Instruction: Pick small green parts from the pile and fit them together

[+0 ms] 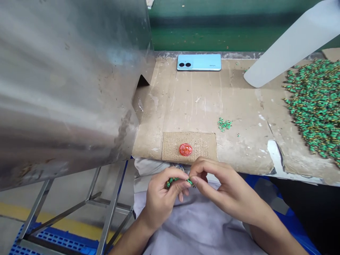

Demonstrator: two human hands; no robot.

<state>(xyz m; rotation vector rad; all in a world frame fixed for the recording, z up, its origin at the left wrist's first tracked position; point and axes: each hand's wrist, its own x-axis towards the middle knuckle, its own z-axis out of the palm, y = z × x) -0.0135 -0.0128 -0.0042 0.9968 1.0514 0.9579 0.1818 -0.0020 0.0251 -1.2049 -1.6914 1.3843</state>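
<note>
My left hand (164, 194) is closed around several small green pieces (171, 181) with dark and yellowish ends, and some peek out between the fingers. Thumb and forefinger of my right hand (215, 182) pinch at one small green piece (189, 181) right at the left fingertips. Both hands are over my lap, just in front of the table edge. Close beyond them a rectangle of textured cardboard (170, 143) lies on the table, and a shiny orange-red oval object (185, 149) sits on it.
On the right is a big heap of green pieces (316, 109); a smaller pile of green bits (224, 124) lies mid-table. A light blue phone (199, 62) rests at the back. A white tube (289, 46) slants in from the upper right. A metal panel (66, 78) stands left.
</note>
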